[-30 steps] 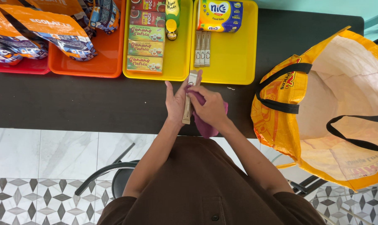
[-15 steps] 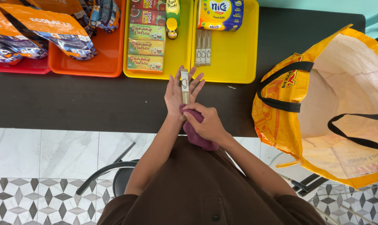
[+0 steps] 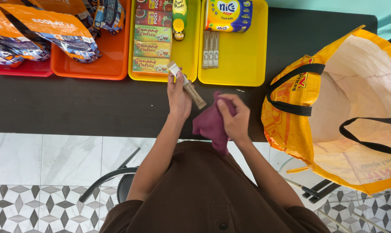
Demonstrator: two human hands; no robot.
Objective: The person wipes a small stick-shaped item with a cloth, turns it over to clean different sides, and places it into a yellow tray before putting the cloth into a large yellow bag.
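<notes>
**Slim sachet stick in hand at a black counter**

Black countertop runs across the middle of the frame, with pale marble and patterned floor tiles below it.

Item in hand: one narrow sachet stick, long and flat, lying on a slant. Its upper end is pale, almost white; the lower part is tan-brown with small dark print too fine to make out. It sits just left of centre frame, above the countertop's near half, its top end overlapping the lower edge of the left yellow tray.

Left hand: closed around the stick's middle, thumb and fingers pinching it, both ends protruding.

Right hand: clenched on a crumpled maroon cloth, which hangs down toward the person's brown garment. Cloth and stick lie near each other; whether they touch cannot be told.

Surroundings:
- Left yellow tray, upper centre: stacked flat boxes in red and green, plus a small yellow-capped bottle.
- Right yellow tray: three matching sachet sticks side by side, and a yellow and blue pack.
- Orange tray, upper left: orange and blue pouches.
- Large yellow shopping bag with black handles, right side of the frame, standing open.
</notes>
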